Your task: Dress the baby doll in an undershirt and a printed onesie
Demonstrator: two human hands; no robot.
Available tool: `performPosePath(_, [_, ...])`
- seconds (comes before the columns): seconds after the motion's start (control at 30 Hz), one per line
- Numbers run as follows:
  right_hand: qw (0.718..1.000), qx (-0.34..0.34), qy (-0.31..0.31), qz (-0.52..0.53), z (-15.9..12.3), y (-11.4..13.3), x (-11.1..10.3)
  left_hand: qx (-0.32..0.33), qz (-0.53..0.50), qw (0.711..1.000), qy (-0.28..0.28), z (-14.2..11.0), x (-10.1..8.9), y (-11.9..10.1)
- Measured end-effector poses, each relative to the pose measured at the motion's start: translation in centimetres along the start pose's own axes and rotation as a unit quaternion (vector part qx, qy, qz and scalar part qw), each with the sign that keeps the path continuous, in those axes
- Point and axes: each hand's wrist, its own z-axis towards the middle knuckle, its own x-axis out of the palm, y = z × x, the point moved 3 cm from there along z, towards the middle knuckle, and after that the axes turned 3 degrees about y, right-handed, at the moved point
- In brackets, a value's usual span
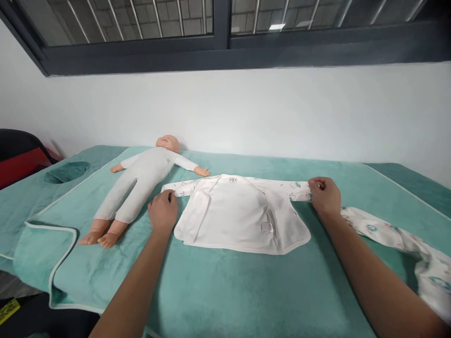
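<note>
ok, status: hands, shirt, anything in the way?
Left hand on one cuff, right hand on the other. Baby shirt spread flat, front open. Doll lying alongside, its outstretched hand close to the shirt.

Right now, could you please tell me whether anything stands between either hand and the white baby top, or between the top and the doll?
Nothing visible blocks the left hand or right hand; both are at the sleeve ends of the baby top. Only the left hand lies between the top and the doll's legs.

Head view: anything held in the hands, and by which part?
The white shirt: right hand pinches one sleeve cuff; left hand touches the other cuff, grip unclear.
</note>
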Motion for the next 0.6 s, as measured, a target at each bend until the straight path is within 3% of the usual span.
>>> performPosePath(0.13, [0.999, -0.03, -0.008, 0.03, 0.3, 0.1, -0.2, -0.009, -0.002, 1.0, 0.001, 0.0, 0.1, -0.1])
performPosePath(0.23, [0.999, 0.005, -0.04, -0.027, -0.2, 0.0, -1.6, -0.016, -0.012, 1.0, 0.01, 0.1, 0.0, -0.3])
performPosePath(0.4, [0.973, 0.048, 0.109, -0.196, -1.5, -0.7, -1.9, -0.023, -0.018, 0.999, 0.015, 0.0, 0.0, -0.2])
performPosePath(0.6, [0.957, 0.045, 0.113, -0.262, -1.9, -0.8, -1.9, -0.018, -0.026, 0.999, 0.016, 0.0, 0.1, 0.0])
